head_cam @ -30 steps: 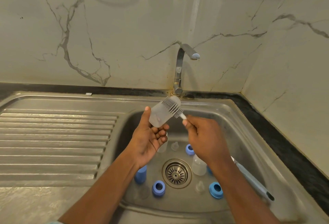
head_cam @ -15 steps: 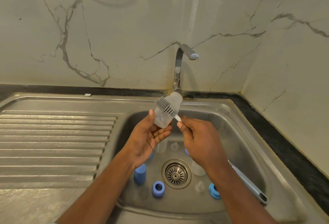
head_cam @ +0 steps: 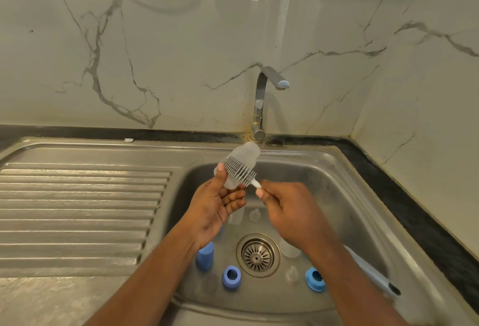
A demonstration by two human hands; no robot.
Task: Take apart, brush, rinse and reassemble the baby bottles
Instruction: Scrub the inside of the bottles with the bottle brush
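Observation:
My left hand point(head_cam: 215, 203) holds a clear bottle body point(head_cam: 247, 154) above the sink basin, thumb on its side, neck pointing toward the tap. My right hand point(head_cam: 290, 211) grips the white handle of a grey bristle brush point(head_cam: 239, 170), whose head lies across the outside of the bottle. In the basin below lie a blue cap point(head_cam: 204, 255), two blue collar rings point(head_cam: 231, 277) point(head_cam: 315, 279), clear teats point(head_cam: 255, 214) point(head_cam: 292, 273) and another clear bottle point(head_cam: 289, 249), partly hidden by my right wrist.
The steel sink basin point(head_cam: 350, 196) has a round drain point(head_cam: 258, 254) at its middle. A tap point(head_cam: 261, 102) stands behind it, no water running. A ribbed drainboard point(head_cam: 77, 209) lies to the left. A second long brush handle point(head_cam: 373, 273) rests at the basin's right side.
The brush head has slid from the bottle's far end down across its side toward my left thumb. Both hands have shifted slightly while holding the bottle and brush.

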